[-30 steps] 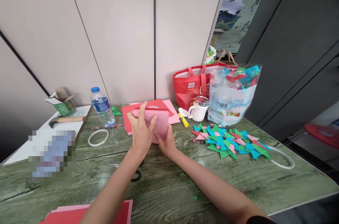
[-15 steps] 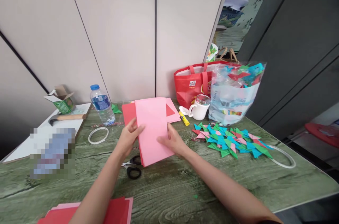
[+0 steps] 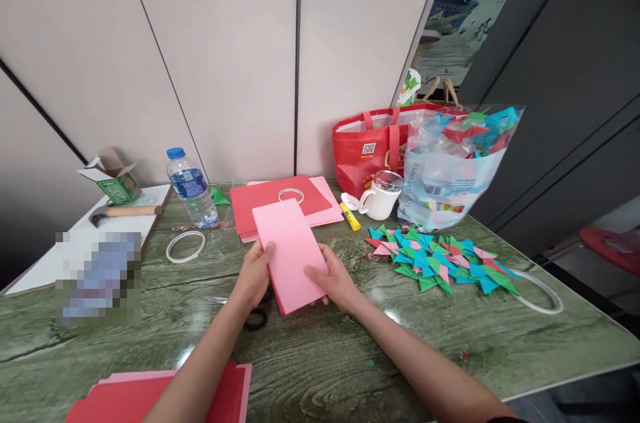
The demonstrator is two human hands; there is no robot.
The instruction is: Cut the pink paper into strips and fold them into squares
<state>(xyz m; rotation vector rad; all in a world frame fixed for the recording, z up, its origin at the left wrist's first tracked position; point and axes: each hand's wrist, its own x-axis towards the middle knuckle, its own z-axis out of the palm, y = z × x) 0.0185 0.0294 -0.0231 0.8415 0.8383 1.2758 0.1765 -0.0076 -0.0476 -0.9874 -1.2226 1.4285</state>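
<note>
My left hand (image 3: 254, 275) and my right hand (image 3: 336, 283) hold a small stack of pink paper sheets (image 3: 289, 251) by its near corners, a little above the green table (image 3: 310, 356). Both hands grip it with thumbs on top. Black scissors (image 3: 256, 316) lie on the table just under my left hand. Behind the held stack lies a pile of red and pink paper (image 3: 280, 199) with a white tape ring (image 3: 291, 195) on it.
Many folded paper triangles (image 3: 440, 259) lie at the right, near a white ring (image 3: 537, 289). A red bag (image 3: 367, 149), a clear plastic bag (image 3: 450, 166), a white mug (image 3: 381, 199), a yellow glue stick (image 3: 348, 216), a water bottle (image 3: 190, 189), another tape ring (image 3: 185, 246) and more red paper (image 3: 150, 396) surround me.
The pink stack, first held folded up near the far pile, has been drawn toward me and lowered to lie flatter between both hands.
</note>
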